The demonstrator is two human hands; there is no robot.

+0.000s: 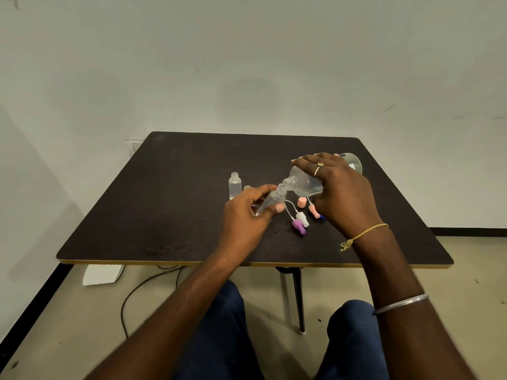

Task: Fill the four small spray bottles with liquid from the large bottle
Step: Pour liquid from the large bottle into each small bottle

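My right hand grips the large clear bottle, tipped over so its neck points down-left. Its mouth meets the mouth of a small clear spray bottle, which my left hand holds tilted above the dark table. Another small bottle stands upright and uncapped to the left, and a further one shows just behind my left hand. Loose spray caps lie below the large bottle: a purple one, a white one and two pink ones.
A small blue piece lies beside my right hand. The table stands against a pale wall. Under it are a black cable, a white object on the floor and a table leg. My knees sit below the near edge.
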